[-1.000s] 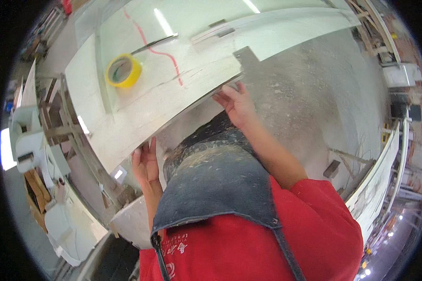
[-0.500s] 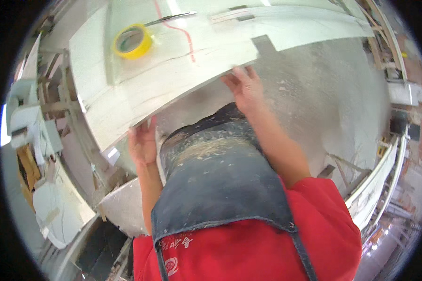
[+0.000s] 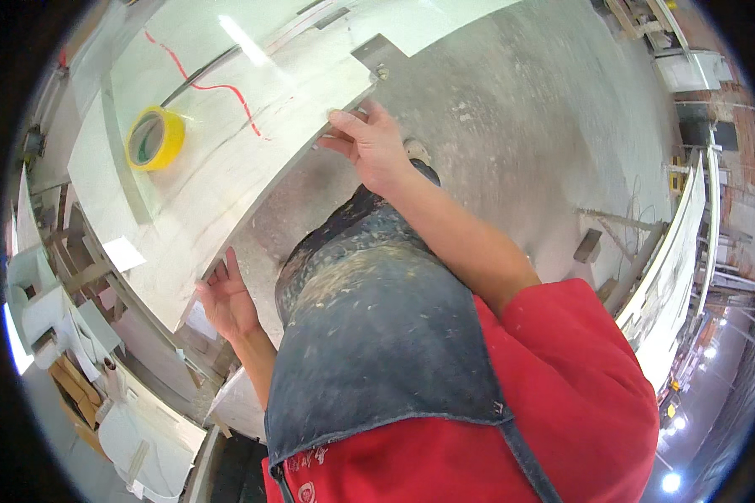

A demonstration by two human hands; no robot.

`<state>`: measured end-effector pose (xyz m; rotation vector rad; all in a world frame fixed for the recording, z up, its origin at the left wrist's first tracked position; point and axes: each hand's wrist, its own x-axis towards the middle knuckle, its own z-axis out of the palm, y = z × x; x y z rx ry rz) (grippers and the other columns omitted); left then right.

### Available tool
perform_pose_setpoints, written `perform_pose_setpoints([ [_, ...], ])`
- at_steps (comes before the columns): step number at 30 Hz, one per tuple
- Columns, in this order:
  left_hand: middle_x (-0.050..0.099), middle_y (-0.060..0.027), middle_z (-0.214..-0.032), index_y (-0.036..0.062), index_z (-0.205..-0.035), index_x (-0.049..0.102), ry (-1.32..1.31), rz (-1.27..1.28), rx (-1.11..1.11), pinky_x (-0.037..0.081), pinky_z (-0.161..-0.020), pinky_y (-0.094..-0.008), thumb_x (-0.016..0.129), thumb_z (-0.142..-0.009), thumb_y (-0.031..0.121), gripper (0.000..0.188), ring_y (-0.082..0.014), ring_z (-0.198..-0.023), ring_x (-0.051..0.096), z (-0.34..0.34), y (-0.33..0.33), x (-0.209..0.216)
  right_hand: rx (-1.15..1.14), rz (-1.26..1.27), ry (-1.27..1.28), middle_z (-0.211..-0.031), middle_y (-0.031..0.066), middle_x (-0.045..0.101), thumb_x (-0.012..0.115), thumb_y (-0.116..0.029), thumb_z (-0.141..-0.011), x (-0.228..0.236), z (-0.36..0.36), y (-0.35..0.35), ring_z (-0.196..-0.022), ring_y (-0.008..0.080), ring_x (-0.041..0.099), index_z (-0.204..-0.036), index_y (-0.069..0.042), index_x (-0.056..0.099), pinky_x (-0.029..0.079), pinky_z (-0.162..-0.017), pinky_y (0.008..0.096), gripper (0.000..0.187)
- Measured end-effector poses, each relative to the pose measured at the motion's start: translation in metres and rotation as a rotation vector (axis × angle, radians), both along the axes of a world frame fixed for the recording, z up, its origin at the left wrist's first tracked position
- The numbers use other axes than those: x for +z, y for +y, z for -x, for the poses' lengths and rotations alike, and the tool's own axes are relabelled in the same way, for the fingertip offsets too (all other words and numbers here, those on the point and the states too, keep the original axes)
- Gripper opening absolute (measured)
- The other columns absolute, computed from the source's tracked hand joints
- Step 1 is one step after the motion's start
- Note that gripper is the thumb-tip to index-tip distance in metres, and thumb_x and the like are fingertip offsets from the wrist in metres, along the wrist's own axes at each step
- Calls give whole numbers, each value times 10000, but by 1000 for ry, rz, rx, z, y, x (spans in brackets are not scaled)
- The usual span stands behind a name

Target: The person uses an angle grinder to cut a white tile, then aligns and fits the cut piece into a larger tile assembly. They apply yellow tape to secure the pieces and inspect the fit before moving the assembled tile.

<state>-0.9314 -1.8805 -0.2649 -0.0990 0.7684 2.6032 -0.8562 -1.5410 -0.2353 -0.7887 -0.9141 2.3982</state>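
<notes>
A large white marble-look slab with faint grey veins takes up the upper left. My left hand holds its near edge close to the lower corner, thumb at the edge and fingers raised along the underside. Further up the same edge, my right hand grips it, with some fingertips hidden beneath. On the slab lie a roll of yellow tape and a thin dark strip behind it. A wavy red line marks the surface.
Dusty concrete floor spreads to the right of the slab. White slabs lean on a rack at the right. Cut white pieces and wooden framing stand at the left. A small dark block lies on the floor.
My view has turned, so the slab, tape and both hands appear further left. Both hands still hold the slab's near edge.
</notes>
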Motion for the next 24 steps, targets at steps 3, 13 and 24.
perform_pose_setpoints([
  [3,588,-165,-1409,-22,-1378,537,-45,11,61,239,-1259,-580,641,-991,182,450,-320,-1376,481,-1,-2,1,-10,18,-10,-1187,134,625,739,-89,-903,2,1,-1,-1061,212,655,-1351,-9,451,619,-814,342,539],
  [13,540,-227,-1434,-75,-1383,495,-122,-3,119,203,-1258,-626,606,-985,92,446,-389,-1404,425,1,1,9,-42,-3,-7,-1189,130,644,736,-70,-904,5,2,-2,-1046,210,667,-1361,-15,452,620,-782,347,541],
  [24,521,-251,-1451,-83,-1391,485,-124,-51,97,210,-1253,-634,569,-997,87,437,-422,-1412,412,2,-3,4,-50,-20,-43,-1213,137,630,722,-73,-924,13,2,-5,-1065,208,669,-1369,4,431,634,-804,322,538],
])
